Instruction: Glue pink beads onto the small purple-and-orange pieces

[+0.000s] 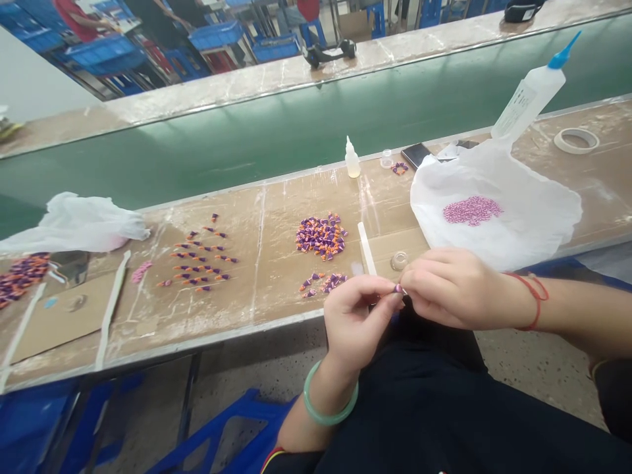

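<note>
My left hand (pixel 356 315) and my right hand (pixel 451 287) meet fingertip to fingertip just below the table's front edge, pinching one tiny purple-and-pink piece (pixel 397 288) between them. A heap of purple and orange pieces (pixel 320 236) lies on the table beyond my left hand, with a smaller scatter (pixel 323 283) closer in. Finished pieces (pixel 200 258) lie in rows to the left. Small pink beads (pixel 473 210) rest on a white plastic bag (pixel 523 217) behind my right hand.
A small glue bottle (pixel 351 158), a large blue-tipped squeeze bottle (pixel 530 92), a tape roll (pixel 576 139), a phone (pixel 415 155) and a white stick (pixel 366 247) are on the table. A green conveyor belt (pixel 296 125) runs behind. A second bag (pixel 79 220) lies left.
</note>
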`<state>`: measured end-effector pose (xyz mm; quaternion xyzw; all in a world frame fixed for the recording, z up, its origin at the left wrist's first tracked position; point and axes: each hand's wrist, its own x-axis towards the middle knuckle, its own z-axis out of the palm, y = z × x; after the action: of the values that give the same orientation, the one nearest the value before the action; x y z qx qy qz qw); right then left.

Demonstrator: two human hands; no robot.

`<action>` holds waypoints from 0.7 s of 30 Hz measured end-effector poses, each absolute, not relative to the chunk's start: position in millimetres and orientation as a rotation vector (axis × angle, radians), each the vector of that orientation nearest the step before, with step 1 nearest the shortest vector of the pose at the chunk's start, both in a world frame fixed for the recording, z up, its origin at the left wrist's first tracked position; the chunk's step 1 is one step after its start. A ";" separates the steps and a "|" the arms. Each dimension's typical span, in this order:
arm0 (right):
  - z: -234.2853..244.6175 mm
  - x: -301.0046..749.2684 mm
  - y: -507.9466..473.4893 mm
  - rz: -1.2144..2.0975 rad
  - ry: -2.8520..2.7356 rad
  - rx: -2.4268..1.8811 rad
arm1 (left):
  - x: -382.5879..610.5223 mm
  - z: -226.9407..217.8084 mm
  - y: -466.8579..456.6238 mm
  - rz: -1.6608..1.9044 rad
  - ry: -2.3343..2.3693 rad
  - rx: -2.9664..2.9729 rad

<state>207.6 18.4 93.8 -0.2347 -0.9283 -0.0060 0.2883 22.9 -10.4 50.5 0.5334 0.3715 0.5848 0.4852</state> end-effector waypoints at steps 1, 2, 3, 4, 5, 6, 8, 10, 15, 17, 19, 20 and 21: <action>92.0 207.3 19.1 -0.016 -2.475 -0.626 | 23.1 49.8 -9.8 1.415 0.918 1.270; 90.4 206.9 20.0 -0.003 -2.465 -0.632 | 23.2 48.7 -9.1 1.398 0.934 1.237; 89.0 206.4 21.0 0.038 -2.454 -0.642 | 23.2 47.3 -8.5 1.375 0.949 1.196; 88.1 205.9 22.1 0.113 -2.438 -0.658 | 23.2 45.7 -8.0 1.344 0.961 1.150; 87.8 205.4 23.3 0.217 -2.419 -0.686 | 23.3 44.1 -7.7 1.308 0.969 1.102; 87.9 205.2 24.5 0.338 -2.393 -0.728 | 23.1 42.4 -7.4 1.271 0.971 1.058; 89.0 206.7 26.8 0.573 -2.314 -0.842 | 20.9 38.7 -6.8 1.204 0.976 0.995; 89.7 212.5 28.9 0.707 -2.214 -0.974 | 12.8 34.0 -4.9 1.153 1.023 0.984; 80.0 248.5 33.3 0.591 -2.102 -1.178 | -42.6 16.5 10.9 1.059 1.405 1.350; 73.6 264.3 34.4 0.527 -2.069 -1.282 | -68.7 9.7 20.7 0.964 1.555 1.551; 69.2 275.3 34.5 0.523 -2.017 -1.408 | -87.7 4.9 31.4 0.861 1.650 1.660; 68.2 278.8 34.3 0.539 -1.987 -1.466 | -93.7 3.2 36.9 0.815 1.679 1.685; 67.8 281.0 33.8 0.563 -1.957 -1.522 | -97.3 2.0 42.7 0.780 1.704 1.697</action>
<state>281.0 33.8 67.8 -0.5720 -0.7355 0.2116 0.2950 -97.3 42.7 2.0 0.6400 0.6426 0.2941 0.3017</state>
